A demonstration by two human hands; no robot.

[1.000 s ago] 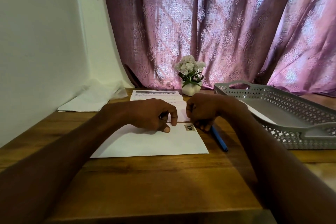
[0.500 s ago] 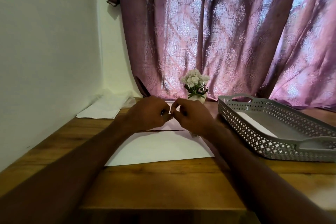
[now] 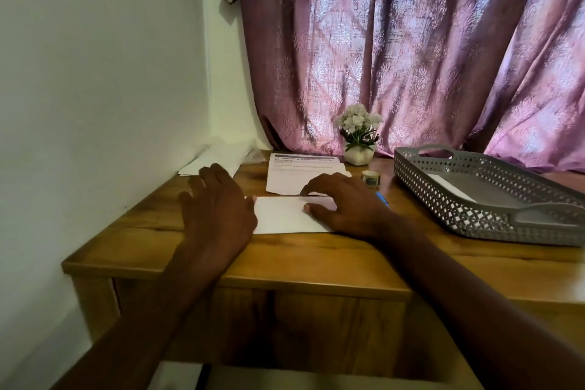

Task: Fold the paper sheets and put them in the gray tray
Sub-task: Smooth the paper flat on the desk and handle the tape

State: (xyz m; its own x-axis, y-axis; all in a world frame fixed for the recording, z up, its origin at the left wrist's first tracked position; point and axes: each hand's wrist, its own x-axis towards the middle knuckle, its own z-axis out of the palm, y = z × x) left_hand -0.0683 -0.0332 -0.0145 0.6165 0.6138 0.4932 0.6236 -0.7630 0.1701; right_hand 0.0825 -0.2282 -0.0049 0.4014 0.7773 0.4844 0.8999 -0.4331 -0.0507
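Note:
A white sheet [image 3: 281,215], folded over, lies flat on the wooden table [image 3: 316,260]. My right hand [image 3: 345,204] presses on its right part with spread fingers and thumb. My left hand [image 3: 215,203] lies flat with straight fingers over its left end. Behind it rests a printed sheet [image 3: 300,172] with a dark header. The gray perforated tray [image 3: 481,199] stands at the right, with a white folded paper [image 3: 451,188] inside.
A small white pot of white flowers [image 3: 359,136] stands at the back by the purple curtain [image 3: 411,41]. A small round jar [image 3: 371,177] and a blue pen [image 3: 382,198] lie right of my right hand. More white paper [image 3: 218,158] lies in the left corner against the wall.
The far edge that both hands pinched has come down toward me, leaving the sheet folded in half. Both hands now press flat on it. The camera has pulled back.

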